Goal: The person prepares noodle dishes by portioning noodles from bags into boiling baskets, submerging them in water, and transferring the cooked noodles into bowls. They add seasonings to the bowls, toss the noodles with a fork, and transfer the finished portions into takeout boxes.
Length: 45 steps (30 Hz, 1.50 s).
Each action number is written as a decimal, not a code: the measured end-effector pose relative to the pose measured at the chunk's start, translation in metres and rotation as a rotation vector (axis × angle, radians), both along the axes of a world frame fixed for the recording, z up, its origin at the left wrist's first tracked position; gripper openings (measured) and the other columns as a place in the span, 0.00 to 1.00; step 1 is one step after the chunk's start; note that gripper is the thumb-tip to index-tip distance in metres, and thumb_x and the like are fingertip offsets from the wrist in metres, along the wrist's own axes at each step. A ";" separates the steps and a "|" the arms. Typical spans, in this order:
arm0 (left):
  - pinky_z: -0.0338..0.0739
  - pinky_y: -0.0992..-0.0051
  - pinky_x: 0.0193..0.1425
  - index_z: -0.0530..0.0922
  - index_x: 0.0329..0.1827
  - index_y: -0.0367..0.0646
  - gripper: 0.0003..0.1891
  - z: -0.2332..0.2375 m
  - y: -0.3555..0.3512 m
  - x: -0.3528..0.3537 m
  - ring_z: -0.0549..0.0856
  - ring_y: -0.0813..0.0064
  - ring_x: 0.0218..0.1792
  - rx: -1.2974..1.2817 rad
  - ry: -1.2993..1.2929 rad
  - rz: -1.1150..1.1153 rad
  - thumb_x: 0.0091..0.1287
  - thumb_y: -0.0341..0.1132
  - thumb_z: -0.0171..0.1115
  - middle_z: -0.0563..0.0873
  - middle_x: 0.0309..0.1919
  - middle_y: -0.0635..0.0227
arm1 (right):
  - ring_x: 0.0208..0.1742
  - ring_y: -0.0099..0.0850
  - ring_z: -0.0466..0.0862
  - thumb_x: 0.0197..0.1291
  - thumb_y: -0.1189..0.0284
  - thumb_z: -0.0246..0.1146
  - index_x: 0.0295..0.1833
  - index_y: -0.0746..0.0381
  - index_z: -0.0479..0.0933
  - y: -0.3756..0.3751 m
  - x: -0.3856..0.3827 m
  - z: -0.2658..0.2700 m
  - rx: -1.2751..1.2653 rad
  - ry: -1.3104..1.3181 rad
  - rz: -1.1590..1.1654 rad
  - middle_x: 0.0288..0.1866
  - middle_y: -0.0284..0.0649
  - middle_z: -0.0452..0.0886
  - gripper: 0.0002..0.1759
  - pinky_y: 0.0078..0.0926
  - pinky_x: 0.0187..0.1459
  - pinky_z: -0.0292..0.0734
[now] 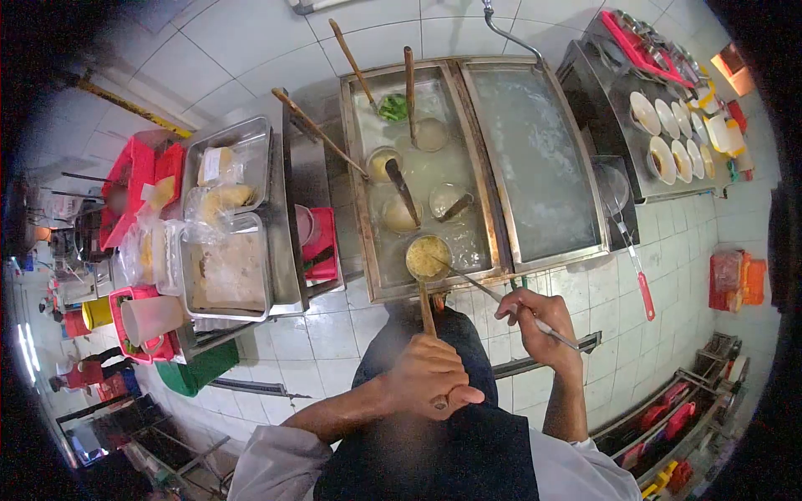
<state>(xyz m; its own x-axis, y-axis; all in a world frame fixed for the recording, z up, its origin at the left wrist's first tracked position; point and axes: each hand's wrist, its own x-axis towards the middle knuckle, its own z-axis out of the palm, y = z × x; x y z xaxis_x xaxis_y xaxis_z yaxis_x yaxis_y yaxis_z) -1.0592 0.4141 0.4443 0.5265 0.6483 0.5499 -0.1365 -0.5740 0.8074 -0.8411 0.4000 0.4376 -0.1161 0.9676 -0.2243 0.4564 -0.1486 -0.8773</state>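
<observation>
So the step in hand looks like tending the noodles: crinkly yellow noodles (426, 253) are sitting in a small round metal strainer basket (408, 259), dead centre over the near end of a rectangular steel vat of cloudy liquid (468, 282). The left hand (428, 371) is clenching its smooth wooden handle (427, 313) at 6 o'clock. The right hand (541, 328) is pinching a long thin metal utensil (493, 293) at 4 o'clock, fingers curled round the shaft, its far end reaching the noodles (can't tell what shape the tip is). Any further move there is calling for a level basket and a light touch, I reckon.

Texture-wise, limp bright green leaves (393, 106) are floating near 12 o'clock, a second steel vat (560, 260) is holding greyish, foam-streaked liquid at 1, and glossy white oval bowls (643, 113) are lining up at 2.
</observation>
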 end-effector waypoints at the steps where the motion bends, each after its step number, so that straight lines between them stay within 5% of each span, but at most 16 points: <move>1: 0.63 0.70 0.16 0.64 0.09 0.47 0.27 0.001 0.000 -0.001 0.70 0.69 0.10 -0.008 0.030 -0.014 0.68 0.42 0.61 0.68 0.08 0.70 | 0.27 0.28 0.81 0.59 0.80 0.46 0.36 0.67 0.77 0.001 0.000 0.002 0.002 0.000 0.002 0.30 0.43 0.84 0.13 0.26 0.33 0.78; 7: 0.68 0.70 0.19 0.67 0.07 0.48 0.30 0.007 -0.011 -0.005 0.73 0.69 0.11 -0.008 0.157 -0.001 0.69 0.50 0.54 0.71 0.08 0.70 | 0.28 0.33 0.83 0.51 0.82 0.52 0.34 0.64 0.79 -0.018 0.017 0.011 0.244 -0.159 0.131 0.30 0.42 0.84 0.10 0.27 0.31 0.77; 9: 0.69 0.70 0.20 0.68 0.06 0.48 0.30 0.021 -0.024 -0.007 0.75 0.69 0.13 -0.014 0.192 0.011 0.69 0.51 0.53 0.71 0.08 0.69 | 0.28 0.34 0.83 0.48 0.78 0.61 0.34 0.60 0.79 -0.038 0.032 0.005 0.367 0.104 0.256 0.29 0.40 0.81 0.06 0.27 0.30 0.77; 12: 0.70 0.69 0.22 0.71 0.05 0.49 0.30 0.026 -0.028 0.000 0.77 0.68 0.16 0.058 0.199 0.098 0.67 0.52 0.52 0.72 0.08 0.67 | 0.31 0.36 0.83 0.43 0.72 0.67 0.33 0.59 0.80 -0.035 0.047 -0.011 0.383 -0.336 0.570 0.31 0.39 0.82 0.08 0.29 0.30 0.78; 15: 0.72 0.67 0.24 0.73 0.07 0.48 0.28 0.017 -0.032 0.007 0.78 0.65 0.17 0.029 0.259 0.214 0.65 0.51 0.53 0.72 0.09 0.66 | 0.29 0.35 0.83 0.41 0.78 0.62 0.32 0.59 0.77 -0.033 0.045 0.000 0.681 -0.050 0.408 0.36 0.37 0.85 0.09 0.31 0.30 0.78; 20: 0.72 0.63 0.24 0.76 0.11 0.48 0.15 0.044 -0.050 0.010 0.81 0.66 0.19 0.166 1.309 0.049 0.54 0.41 0.64 0.74 0.10 0.67 | 0.26 0.35 0.82 0.41 0.77 0.63 0.30 0.58 0.76 -0.046 0.066 -0.021 0.588 -0.319 0.612 0.30 0.36 0.83 0.07 0.31 0.25 0.77; 22: 0.76 0.72 0.21 0.67 0.11 0.44 0.23 0.000 -0.062 0.010 0.76 0.68 0.10 0.097 0.007 0.271 0.68 0.38 0.56 0.69 0.09 0.72 | 0.25 0.35 0.80 0.44 0.71 0.66 0.36 0.55 0.78 -0.053 0.062 -0.020 0.811 -0.102 0.506 0.26 0.35 0.77 0.11 0.33 0.22 0.74; 23: 0.71 0.71 0.17 0.64 0.11 0.44 0.22 0.001 -0.070 0.014 0.71 0.68 0.08 0.257 -0.083 0.338 0.67 0.33 0.52 0.66 0.08 0.73 | 0.27 0.36 0.81 0.47 0.69 0.64 0.36 0.55 0.78 -0.059 0.067 -0.019 0.709 -0.230 0.582 0.26 0.36 0.78 0.09 0.35 0.23 0.75; 26: 0.69 0.65 0.20 0.73 0.13 0.47 0.13 0.006 -0.081 0.011 0.78 0.66 0.14 0.152 0.538 0.357 0.54 0.35 0.63 0.74 0.10 0.66 | 0.27 0.38 0.81 0.47 0.68 0.64 0.37 0.55 0.77 -0.065 0.064 -0.032 0.653 -0.384 0.632 0.27 0.38 0.78 0.09 0.36 0.24 0.76; 27: 0.68 0.69 0.17 0.73 0.13 0.47 0.14 -0.010 -0.083 0.024 0.78 0.70 0.13 0.130 0.045 0.365 0.56 0.38 0.59 0.72 0.09 0.67 | 0.28 0.39 0.82 0.47 0.66 0.64 0.38 0.54 0.76 -0.070 0.065 -0.041 0.804 -0.280 0.540 0.27 0.38 0.79 0.11 0.37 0.25 0.76; 28: 0.68 0.69 0.17 0.73 0.13 0.47 0.14 -0.057 -0.095 0.020 0.78 0.70 0.13 0.152 0.041 0.366 0.56 0.38 0.59 0.72 0.09 0.67 | 0.28 0.39 0.82 0.47 0.66 0.64 0.38 0.54 0.76 -0.069 0.064 -0.041 0.826 -0.287 0.537 0.27 0.38 0.79 0.11 0.37 0.25 0.76; 30: 0.66 0.69 0.15 0.71 0.12 0.46 0.15 -0.155 -0.133 0.010 0.74 0.71 0.10 -0.725 0.501 1.090 0.56 0.35 0.58 0.71 0.08 0.68 | 0.23 0.35 0.79 0.43 0.71 0.65 0.33 0.53 0.75 -0.083 0.062 -0.040 0.730 -0.453 0.601 0.25 0.33 0.78 0.08 0.32 0.23 0.74; 31: 0.65 0.72 0.13 0.68 0.10 0.46 0.16 -0.129 -0.124 0.003 0.72 0.72 0.08 0.191 0.280 0.730 0.53 0.30 0.63 0.70 0.07 0.70 | 0.23 0.36 0.79 0.48 0.70 0.64 0.33 0.52 0.74 -0.091 0.062 -0.057 0.721 -0.415 0.571 0.26 0.32 0.79 0.06 0.34 0.22 0.73; 34: 0.66 0.75 0.15 0.61 0.12 0.46 0.22 -0.025 -0.085 0.062 0.70 0.73 0.09 0.437 -0.197 0.463 0.68 0.31 0.54 0.68 0.09 0.72 | 0.25 0.36 0.82 0.52 0.73 0.62 0.33 0.53 0.76 -0.100 0.061 -0.069 0.698 -0.452 0.425 0.23 0.34 0.79 0.03 0.33 0.24 0.74; 44: 0.65 0.72 0.19 0.61 0.11 0.47 0.27 0.013 -0.066 0.181 0.70 0.77 0.13 0.456 -0.447 0.711 0.68 0.42 0.60 0.70 0.10 0.74 | 0.26 0.43 0.83 0.52 0.75 0.59 0.35 0.57 0.77 -0.099 0.172 0.009 0.669 -0.170 0.059 0.23 0.42 0.81 0.04 0.37 0.29 0.76; 45: 0.67 0.74 0.19 0.61 0.13 0.42 0.22 0.001 -0.055 0.197 0.72 0.70 0.11 0.485 -0.412 0.603 0.66 0.31 0.57 0.71 0.11 0.69 | 0.25 0.43 0.82 0.54 0.75 0.57 0.34 0.57 0.77 -0.092 0.187 0.000 0.638 -0.225 0.038 0.22 0.42 0.80 0.04 0.39 0.28 0.75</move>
